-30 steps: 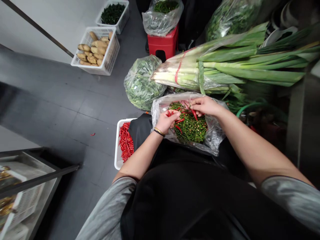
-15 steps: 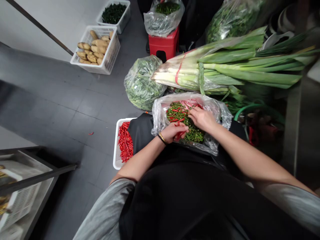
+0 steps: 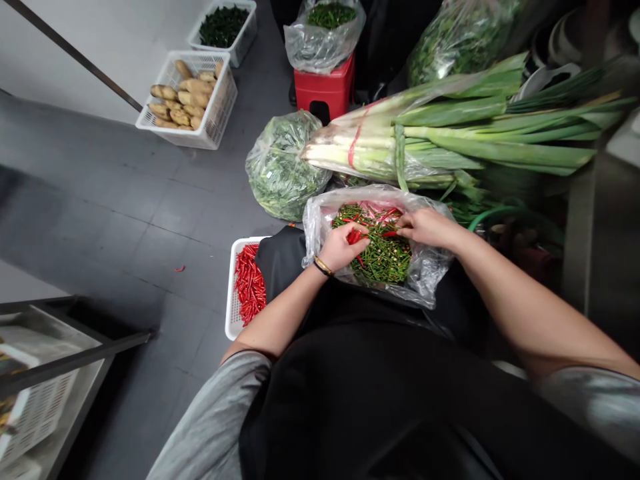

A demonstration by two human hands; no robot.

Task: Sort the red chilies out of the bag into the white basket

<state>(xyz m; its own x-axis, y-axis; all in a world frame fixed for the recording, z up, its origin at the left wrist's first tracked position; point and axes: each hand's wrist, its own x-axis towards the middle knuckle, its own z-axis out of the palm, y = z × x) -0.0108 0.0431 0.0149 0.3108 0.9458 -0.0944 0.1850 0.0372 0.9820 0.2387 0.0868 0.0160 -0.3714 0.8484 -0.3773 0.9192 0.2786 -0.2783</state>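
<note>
Underfoot is a dark grey tiled floor [image 3: 125, 207], with a pale wall at the far left and a metal rack [image 3: 60, 353] at the near left. Beyond the hands lie a bundle of leeks [image 3: 450, 133], a bag of greens [image 3: 283, 167] and a red stool [image 3: 325, 90] bearing another bag; farther left stands a white basket of ginger [image 3: 187, 100]. A clear plastic bag [image 3: 430, 267] full of green stems and red chillies rests on the person's lap, and both hands are inside its mouth. The left hand [image 3: 340, 247] is curled around a few red chillies [image 3: 356, 235], which poke out past its fingers. The right hand [image 3: 425, 227] pinches what looks like one chilli at its fingertips, though the grip is partly hidden. Just left of the left wrist, on the floor, sits a white tray [image 3: 231, 293] holding a heap of red chillies. One stray chilli [image 3: 179, 269] lies farther left on the tiles.
</note>
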